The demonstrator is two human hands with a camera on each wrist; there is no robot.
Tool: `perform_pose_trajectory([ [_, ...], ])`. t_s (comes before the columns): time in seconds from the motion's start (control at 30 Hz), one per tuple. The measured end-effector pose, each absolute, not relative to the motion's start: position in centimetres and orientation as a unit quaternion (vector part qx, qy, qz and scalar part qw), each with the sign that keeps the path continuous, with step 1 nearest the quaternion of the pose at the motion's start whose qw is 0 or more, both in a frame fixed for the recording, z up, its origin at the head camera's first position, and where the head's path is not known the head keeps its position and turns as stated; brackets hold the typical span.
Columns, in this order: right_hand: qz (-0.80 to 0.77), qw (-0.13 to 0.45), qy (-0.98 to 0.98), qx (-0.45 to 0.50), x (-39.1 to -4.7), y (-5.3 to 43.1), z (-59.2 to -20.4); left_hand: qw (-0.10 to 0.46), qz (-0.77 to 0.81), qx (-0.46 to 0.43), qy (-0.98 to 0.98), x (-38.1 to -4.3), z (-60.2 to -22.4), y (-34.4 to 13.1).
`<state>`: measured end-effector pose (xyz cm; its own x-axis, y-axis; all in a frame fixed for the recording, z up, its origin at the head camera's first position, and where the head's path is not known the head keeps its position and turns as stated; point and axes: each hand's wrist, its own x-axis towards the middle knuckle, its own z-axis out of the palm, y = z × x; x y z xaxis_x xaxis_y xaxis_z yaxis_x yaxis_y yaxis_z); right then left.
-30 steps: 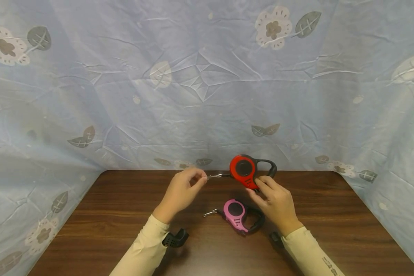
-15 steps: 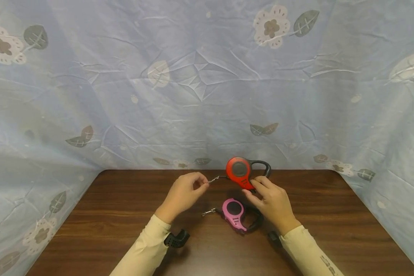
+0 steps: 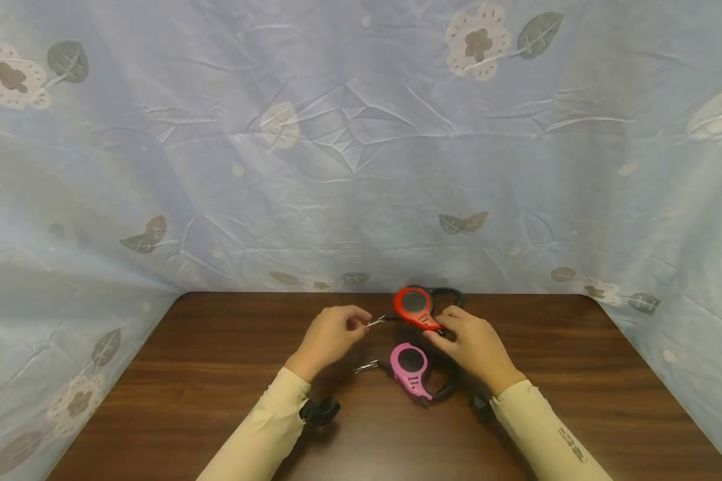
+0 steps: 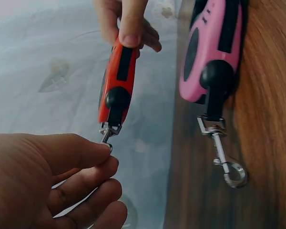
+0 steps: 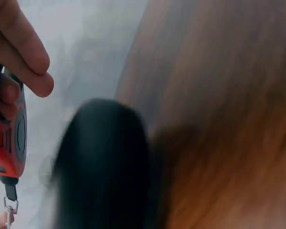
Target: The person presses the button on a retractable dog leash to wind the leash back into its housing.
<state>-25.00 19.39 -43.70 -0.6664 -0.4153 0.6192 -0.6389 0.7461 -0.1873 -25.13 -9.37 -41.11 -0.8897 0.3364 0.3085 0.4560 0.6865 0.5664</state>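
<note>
A red retractable dog leash (image 3: 413, 300) with a black disc and black loop handle is held low over the far part of the table. My right hand (image 3: 478, 344) grips it near the handle, thumb and fingers on opposite sides. At its other end, my left hand (image 3: 331, 337) pinches the metal snap hook (image 4: 105, 137) between thumb and index finger; the other fingers are bent loosely. Nearer to me lies a pink retractable leash (image 3: 408, 361) on the table, its snap hook (image 4: 221, 152) pointing left. My right hand partly covers the red leash's handle.
The brown wooden table (image 3: 186, 387) meets a pale blue patterned cloth (image 3: 361, 200) at its back and sides. Black wrist devices (image 3: 320, 411) sit on both sleeves. A blurred dark rounded shape (image 5: 102, 162) fills the right wrist view's middle; I cannot tell what it is.
The red leash has come down toward the table and tilted flatter, with the right hand holding it throughout. My left hand has lowered slightly with the hook. The pink leash has stayed put.
</note>
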Motion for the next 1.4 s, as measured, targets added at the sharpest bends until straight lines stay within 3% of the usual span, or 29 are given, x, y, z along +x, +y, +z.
perform_pose_trajectory([
  [0.37,0.173,0.12,-0.941,0.266,-28.6,19.3,-43.7,0.054,-0.283,-0.187,-0.939,-27.6,-42.8,-7.9],
  [0.7,0.146,0.039,-0.959,0.24,-29.5,19.2,-44.6,0.044,-0.253,-0.177,-0.95,-28.4,-43.8,-7.1],
  [1.1,0.095,-0.031,-0.958,0.268,-28.6,19.5,-43.9,0.042,-0.252,-0.15,-0.955,-28.8,-44.6,-7.3],
  [1.4,0.089,-0.016,-0.954,0.285,-28.6,19.9,-43.9,0.023,-0.264,-0.135,-0.955,-29.2,-44.9,-6.9],
])
